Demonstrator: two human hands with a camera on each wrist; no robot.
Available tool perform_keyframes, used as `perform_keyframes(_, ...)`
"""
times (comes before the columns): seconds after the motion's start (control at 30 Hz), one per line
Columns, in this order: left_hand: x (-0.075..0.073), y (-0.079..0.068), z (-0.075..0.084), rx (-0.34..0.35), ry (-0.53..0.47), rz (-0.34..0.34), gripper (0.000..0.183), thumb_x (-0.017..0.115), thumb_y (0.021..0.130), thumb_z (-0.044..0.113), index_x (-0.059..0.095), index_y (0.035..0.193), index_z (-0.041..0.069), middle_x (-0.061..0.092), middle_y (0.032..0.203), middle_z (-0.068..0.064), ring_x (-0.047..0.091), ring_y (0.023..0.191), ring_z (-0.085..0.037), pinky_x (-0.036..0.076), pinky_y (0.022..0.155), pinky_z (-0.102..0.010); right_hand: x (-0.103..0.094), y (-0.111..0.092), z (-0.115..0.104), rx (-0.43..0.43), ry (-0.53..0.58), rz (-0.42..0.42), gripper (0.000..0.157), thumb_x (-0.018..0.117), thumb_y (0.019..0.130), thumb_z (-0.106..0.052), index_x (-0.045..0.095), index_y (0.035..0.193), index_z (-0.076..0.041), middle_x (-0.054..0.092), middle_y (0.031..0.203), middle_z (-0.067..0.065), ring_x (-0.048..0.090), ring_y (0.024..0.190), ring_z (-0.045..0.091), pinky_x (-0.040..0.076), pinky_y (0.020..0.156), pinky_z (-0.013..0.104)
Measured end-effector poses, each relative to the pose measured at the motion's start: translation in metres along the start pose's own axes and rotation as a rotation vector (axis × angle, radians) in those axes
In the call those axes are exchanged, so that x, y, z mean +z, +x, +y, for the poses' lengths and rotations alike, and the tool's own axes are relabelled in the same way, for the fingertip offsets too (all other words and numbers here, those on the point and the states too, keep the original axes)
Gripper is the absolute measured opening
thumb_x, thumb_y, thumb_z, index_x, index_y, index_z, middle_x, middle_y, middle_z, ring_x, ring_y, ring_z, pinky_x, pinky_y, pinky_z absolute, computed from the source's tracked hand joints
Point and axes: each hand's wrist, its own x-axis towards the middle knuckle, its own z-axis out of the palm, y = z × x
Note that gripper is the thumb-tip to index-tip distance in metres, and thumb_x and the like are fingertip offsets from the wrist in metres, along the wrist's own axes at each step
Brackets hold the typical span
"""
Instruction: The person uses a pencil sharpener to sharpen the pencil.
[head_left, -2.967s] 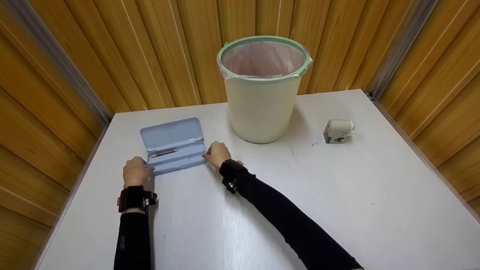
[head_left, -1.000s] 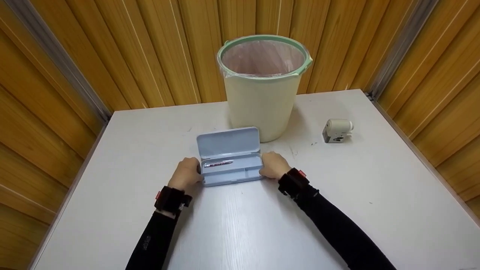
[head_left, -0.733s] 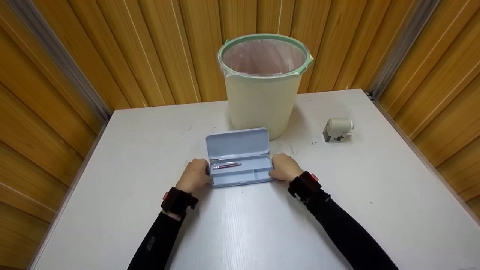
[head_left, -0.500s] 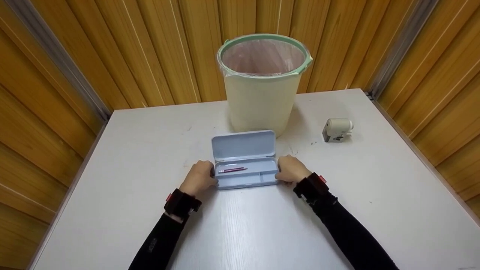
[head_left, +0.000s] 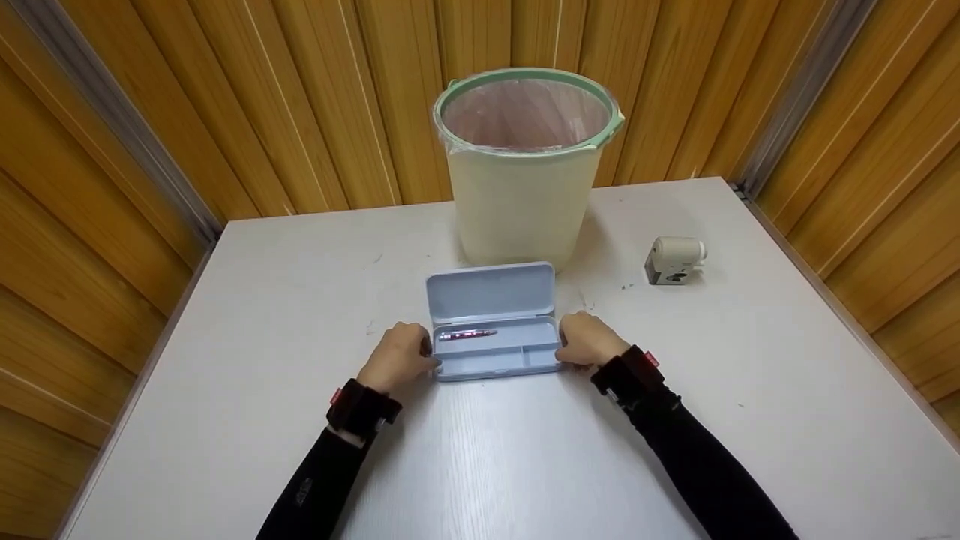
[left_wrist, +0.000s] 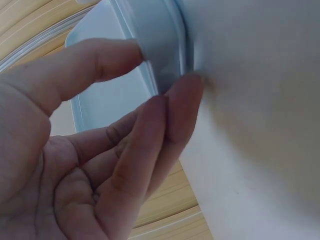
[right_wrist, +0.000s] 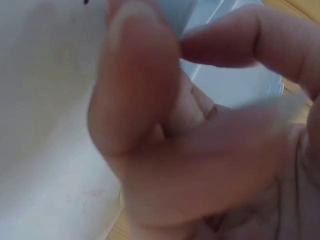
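An open light-blue pencil case (head_left: 491, 292) sits mid-table in the head view, its lid tipped back toward the bin. One slim dark-red pen (head_left: 467, 334) with a pale end lies in its rear compartment; a divider splits the front one. My left hand (head_left: 397, 356) grips the case's left end. In the left wrist view, the thumb and fingertips pinch the case's end wall (left_wrist: 160, 40). At the opposite end, my right hand (head_left: 590, 340) holds the case between thumb and fingers. Blurred fingers cover much of the pencil case (right_wrist: 225, 82) in the right wrist view.
Right behind the lid stands a cream bin (head_left: 517, 202) with a green rim and a clear liner. A small beige box-shaped device (head_left: 675, 260) with a white knob is at the right. The white table (head_left: 450, 465) meets wood-patterned walls (head_left: 337, 105) at the back.
Both hands have slid the open pencil case right and slightly toward me, from the left of the table to in front of the bin. Its motion slows in the latest frames.
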Motion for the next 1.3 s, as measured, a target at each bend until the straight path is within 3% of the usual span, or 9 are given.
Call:
perform_keyframes(0.17,-0.002,0.001,0.002,0.022,0.138,0.126,0.015,0.08,0.077,0.015,0.07,0.078,0.004,0.068,0.071,-0.007,0.061,0.065,-0.021,0.05,0.057,-0.036,-0.008,-0.002,0.002,-0.018,-0.009,0.026,0.013,0.067,0.078,-0.009,0.064,0.07,0.0,0.06,0.058,0.006,0.053,0.048,0.014,0.041,0.048,0.024)
perform_keyframes(0.3,0.0,0.007,0.005,0.095,0.205,0.195,0.012,0.079,0.078,0.011,0.07,0.08,0.004,0.068,0.072,-0.007,0.062,0.067,-0.023,0.051,0.058,-0.038,-0.016,-0.002,0.007,-0.036,-0.031,0.111,0.018,0.07,0.083,-0.017,0.065,0.078,0.0,0.066,0.072,0.012,0.059,0.065,0.024,0.047,0.06,0.034)
perform_keyframes(0.43,0.004,0.014,0.01,0.193,0.186,0.18,0.013,0.08,0.078,0.006,0.072,0.087,0.001,0.071,0.085,-0.01,0.067,0.082,-0.027,0.056,0.072,-0.041,-0.022,-0.002,0.013,-0.035,-0.041,0.198,0.019,0.071,0.084,-0.019,0.065,0.083,-0.001,0.068,0.084,0.016,0.061,0.079,0.032,0.05,0.072,0.045)
perform_keyframes(0.5,0.006,0.017,0.013,0.233,0.184,0.163,0.016,0.08,0.077,0.005,0.073,0.09,0.001,0.072,0.089,-0.011,0.068,0.086,-0.028,0.056,0.077,-0.043,-0.025,-0.002,0.017,-0.025,-0.035,0.231,0.019,0.071,0.084,-0.019,0.065,0.083,-0.001,0.069,0.084,0.016,0.063,0.079,0.032,0.05,0.071,0.045)
perform_keyframes(0.7,0.015,0.024,0.017,0.299,0.191,0.129,0.011,0.08,0.076,0.003,0.075,0.084,0.001,0.073,0.082,-0.01,0.068,0.076,-0.027,0.055,0.071,-0.042,-0.039,-0.004,0.028,0.056,-0.004,0.333,0.019,0.07,0.086,-0.02,0.066,0.089,-0.001,0.071,0.083,0.015,0.065,0.075,0.03,0.051,0.065,0.041)
perform_keyframes(0.9,0.026,0.03,0.016,0.329,0.324,0.221,0.007,0.075,0.076,-0.002,0.073,0.078,0.004,0.072,0.074,-0.009,0.067,0.065,-0.026,0.054,0.06,-0.04,-0.051,-0.006,0.044,0.082,-0.012,0.466,0.02,0.068,0.087,-0.016,0.065,0.094,0.002,0.071,0.092,0.021,0.067,0.082,0.037,0.053,0.068,0.049)
perform_keyframes(1.07,0.033,0.034,0.019,0.355,0.449,0.299,0.007,0.069,0.075,0.0,0.07,0.073,0.007,0.07,0.07,-0.008,0.066,0.059,-0.028,0.053,0.053,-0.042,-0.058,-0.007,0.058,0.092,-0.032,0.497,0.02,0.066,0.089,-0.013,0.065,0.1,0.004,0.07,0.097,0.024,0.067,0.086,0.039,0.054,0.069,0.051)
perform_keyframes(1.3,0.035,0.038,0.026,0.381,0.602,0.274,0.01,0.069,0.074,-0.001,0.069,0.069,0.007,0.069,0.066,-0.008,0.066,0.058,-0.027,0.054,0.05,-0.041,-0.061,-0.008,0.07,0.108,-0.061,0.503,0.02,0.066,0.089,-0.013,0.064,0.1,0.004,0.069,0.096,0.024,0.067,0.086,0.041,0.053,0.069,0.054)
